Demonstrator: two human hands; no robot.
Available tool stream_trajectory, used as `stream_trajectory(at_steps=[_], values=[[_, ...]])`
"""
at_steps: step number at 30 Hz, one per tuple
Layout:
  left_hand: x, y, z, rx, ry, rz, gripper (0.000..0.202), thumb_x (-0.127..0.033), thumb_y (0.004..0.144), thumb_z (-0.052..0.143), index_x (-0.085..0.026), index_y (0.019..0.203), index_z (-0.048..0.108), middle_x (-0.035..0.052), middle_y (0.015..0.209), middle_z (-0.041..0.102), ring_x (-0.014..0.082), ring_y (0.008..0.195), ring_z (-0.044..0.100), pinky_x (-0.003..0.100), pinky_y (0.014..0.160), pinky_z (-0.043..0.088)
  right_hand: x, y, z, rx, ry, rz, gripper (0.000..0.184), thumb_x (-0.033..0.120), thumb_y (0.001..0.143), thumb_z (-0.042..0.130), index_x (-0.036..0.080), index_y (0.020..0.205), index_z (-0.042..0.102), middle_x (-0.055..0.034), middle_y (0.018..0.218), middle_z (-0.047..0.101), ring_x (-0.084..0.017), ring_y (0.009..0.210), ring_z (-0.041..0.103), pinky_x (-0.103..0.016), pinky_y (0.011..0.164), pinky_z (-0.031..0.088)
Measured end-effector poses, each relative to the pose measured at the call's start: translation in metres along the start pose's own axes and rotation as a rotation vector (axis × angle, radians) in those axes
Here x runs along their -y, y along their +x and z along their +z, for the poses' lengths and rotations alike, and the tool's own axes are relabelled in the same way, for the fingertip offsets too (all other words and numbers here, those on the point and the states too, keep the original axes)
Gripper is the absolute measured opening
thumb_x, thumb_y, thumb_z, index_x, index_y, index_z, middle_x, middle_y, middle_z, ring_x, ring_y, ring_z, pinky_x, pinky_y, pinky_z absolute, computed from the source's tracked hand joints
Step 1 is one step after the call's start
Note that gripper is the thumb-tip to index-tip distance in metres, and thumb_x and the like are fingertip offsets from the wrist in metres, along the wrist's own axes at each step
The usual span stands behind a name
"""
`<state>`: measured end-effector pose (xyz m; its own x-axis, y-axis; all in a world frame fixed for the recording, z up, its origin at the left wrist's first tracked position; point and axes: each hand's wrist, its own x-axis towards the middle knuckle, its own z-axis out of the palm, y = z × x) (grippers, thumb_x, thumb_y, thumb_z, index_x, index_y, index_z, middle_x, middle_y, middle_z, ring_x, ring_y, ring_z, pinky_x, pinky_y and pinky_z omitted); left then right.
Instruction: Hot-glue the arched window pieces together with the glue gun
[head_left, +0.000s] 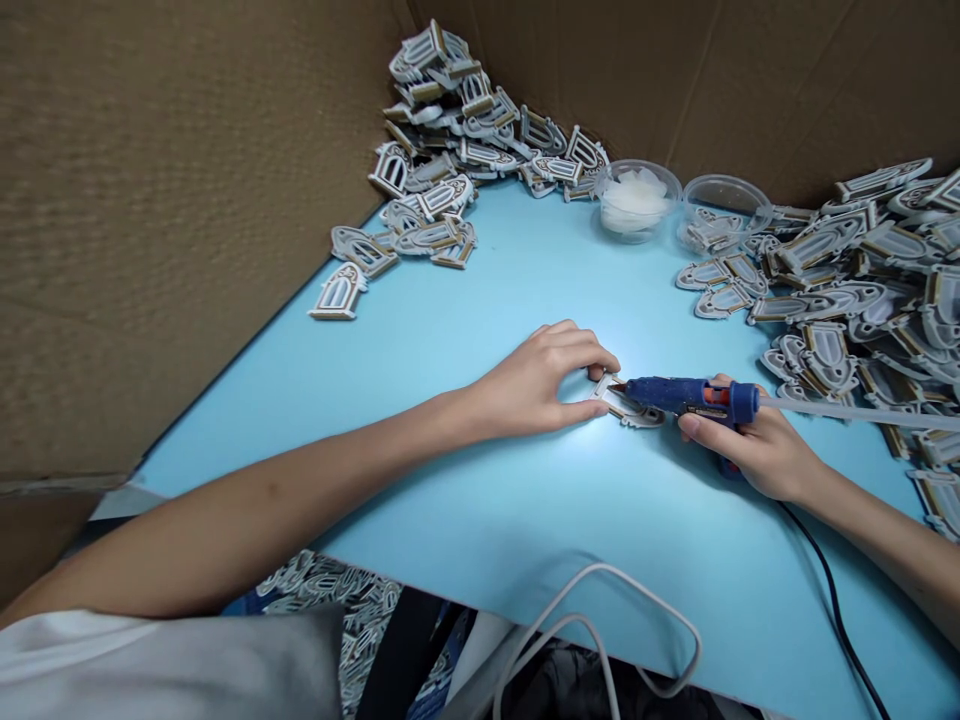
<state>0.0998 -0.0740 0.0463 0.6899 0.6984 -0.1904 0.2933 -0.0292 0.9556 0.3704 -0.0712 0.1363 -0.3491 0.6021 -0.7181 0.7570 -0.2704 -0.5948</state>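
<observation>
Two clear plastic tubs (636,168) (726,182) stand beyond the glue gun (675,398), side by side and touching or nearly touching, against the far edge of a pale blue board (450,330). The tub on the left holds white, cloudy lumps (634,203); the one on the right holds a few small window-shaped pieces (709,232) and reaches into the pile on that side.

The left arm lies across the board, wrist low, and the left hand (529,385) rests palm down just left of the glue gun. Its thumb and fingers come together around one window-shaped piece (626,405), pinching its nearer end. The right hand (750,445) is clamped around the gun's grip, with the gun level and its nozzle (615,387) pointing left, touching or just above that piece.

The piece lies flat on the board, directly under the nozzle, with its long axis running from upper left to lower right.

A long, pale glue stick (862,415) runs rightward out of the back of the gun, and a black cord (832,590) trails from below it. Heaps of similar pieces (450,140) (847,270) lie beyond the gun and to its right, and cardboard walls (187,230) rise behind them.
</observation>
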Motion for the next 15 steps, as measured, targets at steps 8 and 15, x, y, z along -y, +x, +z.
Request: stream_trajectory(at_steps=[8,15], values=[[0.0007,-0.0010,0.0006,0.003,0.013,-0.006,0.030,-0.039,0.096,0.067,-0.017,0.116,0.069,0.0071,0.105,0.073,0.0215,0.101,0.061,0.035,0.096,0.043,0.0016,0.0000,0.0003,0.000,0.008,-0.004,0.049,0.057,0.095,0.060,0.023,0.060,0.059,-0.0026,0.061,0.050,-0.020,0.066,0.051,-0.033,0.057,0.036],[0.0012,-0.0004,0.0010,0.003,0.011,0.010,0.030,-0.039,0.097,0.066,-0.016,0.116,0.069,0.0066,0.103,0.072,0.0208,0.100,0.061,0.034,0.094,0.043,0.0023,0.0001,0.0006,-0.005,0.040,0.000,0.049,0.060,0.094,0.061,0.023,0.062,0.059,-0.0030,0.062,0.053,-0.021,0.067,0.052,-0.033,0.058,0.036]])
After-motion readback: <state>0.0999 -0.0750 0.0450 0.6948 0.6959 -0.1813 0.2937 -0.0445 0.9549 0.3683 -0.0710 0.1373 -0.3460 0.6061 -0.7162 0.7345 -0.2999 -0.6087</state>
